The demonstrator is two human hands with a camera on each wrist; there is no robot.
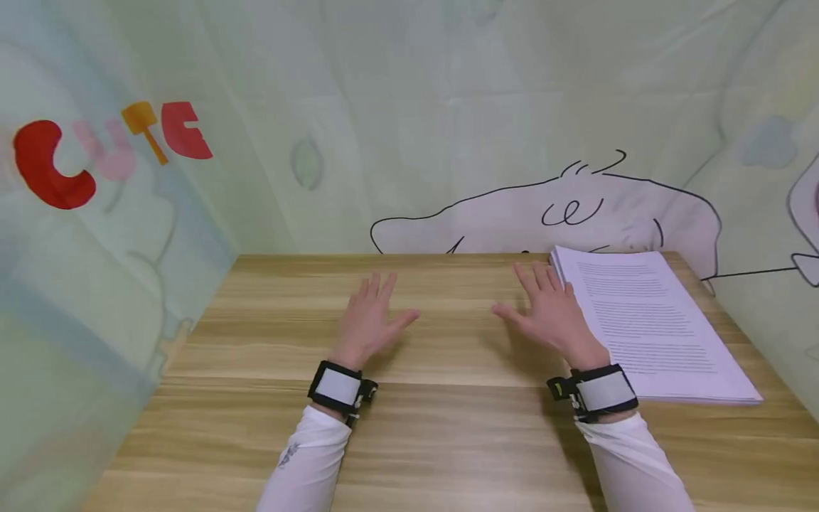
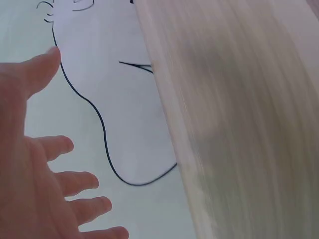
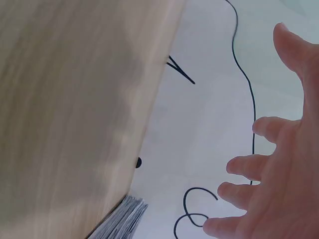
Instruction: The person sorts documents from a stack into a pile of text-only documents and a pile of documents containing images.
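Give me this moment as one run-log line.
left hand: open, empty, above wood-grain table | right hand: open, empty, nearest printed paper stack | stack: table's right side

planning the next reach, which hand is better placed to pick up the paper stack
Probably the right hand: it is empty, fingers spread, near the left edge of the paper stack. The left hand, also empty, is farther from it.

Paper stack (image 1: 646, 323): white sheets, top page printed; lying flat on the worktop (image 1: 448, 441), right side, near far edge.
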